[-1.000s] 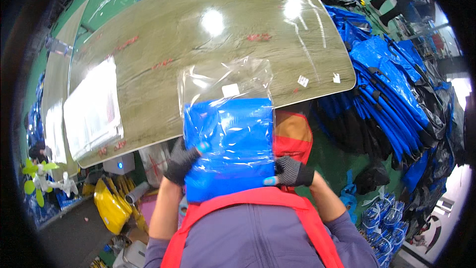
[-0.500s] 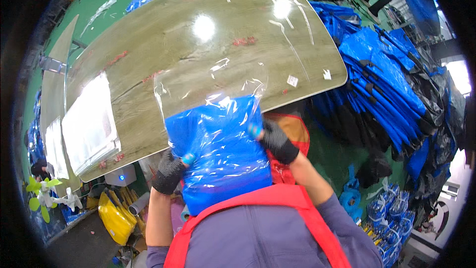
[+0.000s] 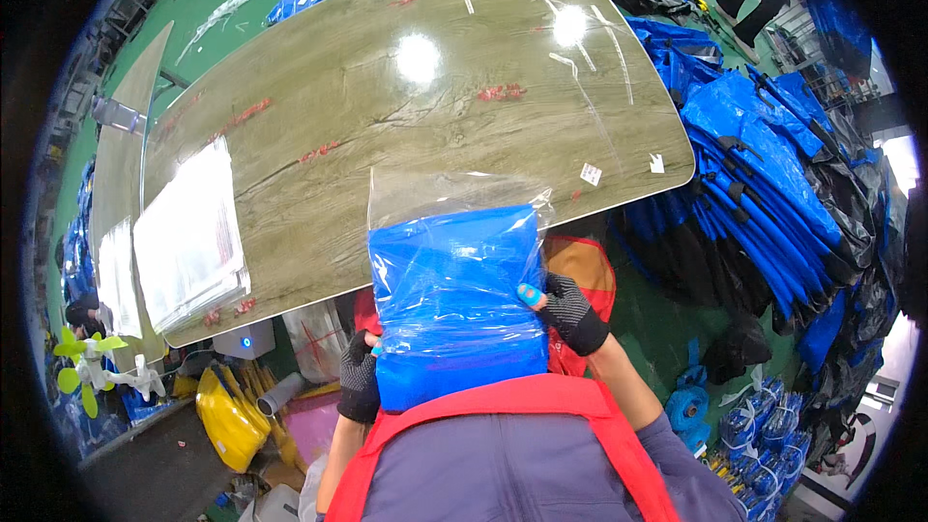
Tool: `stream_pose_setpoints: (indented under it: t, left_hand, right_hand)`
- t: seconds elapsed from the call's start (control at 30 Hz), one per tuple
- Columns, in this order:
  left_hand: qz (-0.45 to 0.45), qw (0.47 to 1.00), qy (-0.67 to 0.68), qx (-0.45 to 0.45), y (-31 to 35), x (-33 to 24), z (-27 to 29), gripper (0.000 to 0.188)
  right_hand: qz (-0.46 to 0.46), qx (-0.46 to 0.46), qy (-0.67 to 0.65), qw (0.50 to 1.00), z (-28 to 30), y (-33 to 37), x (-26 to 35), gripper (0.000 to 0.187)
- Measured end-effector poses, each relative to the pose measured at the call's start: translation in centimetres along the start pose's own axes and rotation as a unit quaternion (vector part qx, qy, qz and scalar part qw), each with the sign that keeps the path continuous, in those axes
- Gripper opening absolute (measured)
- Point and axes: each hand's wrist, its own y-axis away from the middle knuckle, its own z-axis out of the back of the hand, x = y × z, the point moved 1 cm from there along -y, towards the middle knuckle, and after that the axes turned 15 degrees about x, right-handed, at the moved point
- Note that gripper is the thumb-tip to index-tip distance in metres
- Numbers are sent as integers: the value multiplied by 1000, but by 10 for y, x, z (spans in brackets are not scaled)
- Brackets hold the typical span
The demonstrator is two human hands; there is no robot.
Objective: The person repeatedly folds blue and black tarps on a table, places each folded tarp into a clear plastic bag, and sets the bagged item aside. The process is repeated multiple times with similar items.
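Note:
A transparent plastic bag with a folded bright blue sheet inside lies between my hands, against the front of my body. Its open-looking, unfilled end reaches over the table's near edge. My right hand, in a black dotted glove with blue tape on the thumb, grips the right side, thumb on top and the other fingers out of sight. Lower on the left side, my left hand, gloved the same way, is closed at the bag's edge; its fingers are partly hidden.
The wood-patterned table carries a stack of transparent bags at its left. Blue and black folded covers are heaped at the right. Yellow material sits low left, near a small green-bladed fan. Tied blue bundles stand lower right.
The bag has come down and straightened, its unfilled end now flatter. Both hands have slid lower along its sides. The whole view has shifted slightly.

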Motion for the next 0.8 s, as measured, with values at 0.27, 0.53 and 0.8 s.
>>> stream_pose_setpoints:
  t: [0.27,0.53,0.8]
  left_hand:
    - [12,1000,-6,7,-32,-21,-24,51]
    - [11,948,312,64,-32,-29,-22,58]
    - [33,969,168,178,-7,-36,-29,80]
  right_hand:
    - [112,88,44,989,5,-1,31,57]
    - [46,32,22,998,-20,-1,22,63]
    - [79,13,16,997,-18,44,-7,77]
